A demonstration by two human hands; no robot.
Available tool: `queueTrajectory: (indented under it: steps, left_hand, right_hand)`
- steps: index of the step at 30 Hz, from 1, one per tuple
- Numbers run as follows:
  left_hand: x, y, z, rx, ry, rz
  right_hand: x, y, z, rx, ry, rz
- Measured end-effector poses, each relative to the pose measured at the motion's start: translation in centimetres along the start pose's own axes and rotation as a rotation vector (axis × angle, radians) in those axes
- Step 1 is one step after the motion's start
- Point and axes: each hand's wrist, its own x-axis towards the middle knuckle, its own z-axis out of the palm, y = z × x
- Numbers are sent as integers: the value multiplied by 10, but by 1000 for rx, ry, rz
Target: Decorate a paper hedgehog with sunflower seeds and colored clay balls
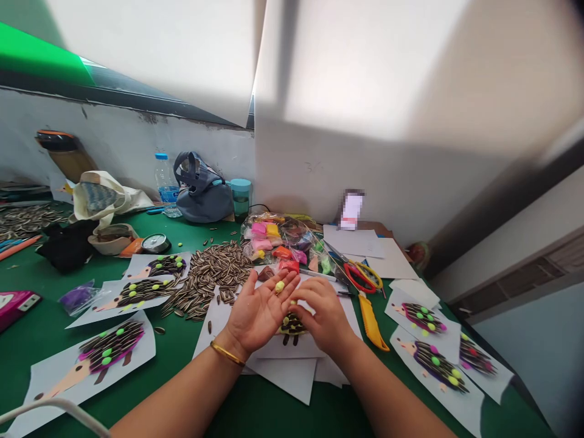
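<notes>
Yellow lump (280,286) sits loose on the flat, upturned left hand (262,310), over the seeded picture (274,348); a tilt could roll it off. The right hand (325,311) curls narrowly alongside, whether pinching anything I cannot tell; brushing the picture could dislodge its seeds (295,326).

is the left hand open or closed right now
Open: the left hand is turned palm up with its fingers extended, and a small yellow lump lies in plain view on them.
</notes>
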Motion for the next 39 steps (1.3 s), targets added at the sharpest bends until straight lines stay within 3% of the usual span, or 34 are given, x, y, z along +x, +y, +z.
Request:
queueTrajectory:
  steps: [5, 11, 14, 18, 30, 39]
  left_hand:
    - [1, 8, 0, 2, 37, 89]
    - [6, 14, -9, 6, 76, 129]
    - [8, 14, -11, 9, 97, 135]
    - [9, 14, -11, 15, 117, 144]
    - [10, 14, -15, 1, 112, 141]
    - [10, 14, -15, 12, 97, 135]
  right_hand:
    - [0, 17, -14, 83, 87, 211]
    - [0, 30, -10, 52, -123, 376]
    - [1, 30, -9, -2, -254, 342]
    - [0, 32, -6, -67, -321, 351]
    - [-1, 39, 1, -124, -389, 348]
    - [0, 33, 2, -143, -351, 348]
